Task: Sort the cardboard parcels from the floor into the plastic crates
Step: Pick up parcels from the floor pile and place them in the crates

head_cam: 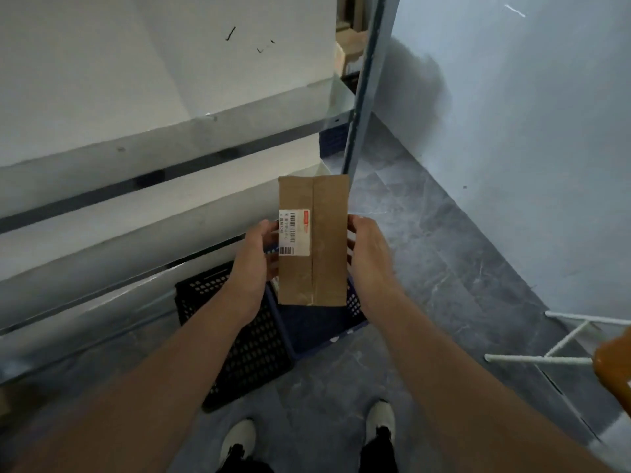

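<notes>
label (pixel 294 232) text: unreadable | blue crate (pixel 355 305): partly behind parcel (pixel 327 240)

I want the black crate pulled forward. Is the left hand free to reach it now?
Probably not yet: the left hand grips the parcel, as does the right hand. The black crate below looks unobstructed, so releasing the parcel would free the way.

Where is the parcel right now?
In the head view the parcel is at centre, held in the air between the left hand and the right hand, over the blue crate with the black crate just to its left.
</notes>
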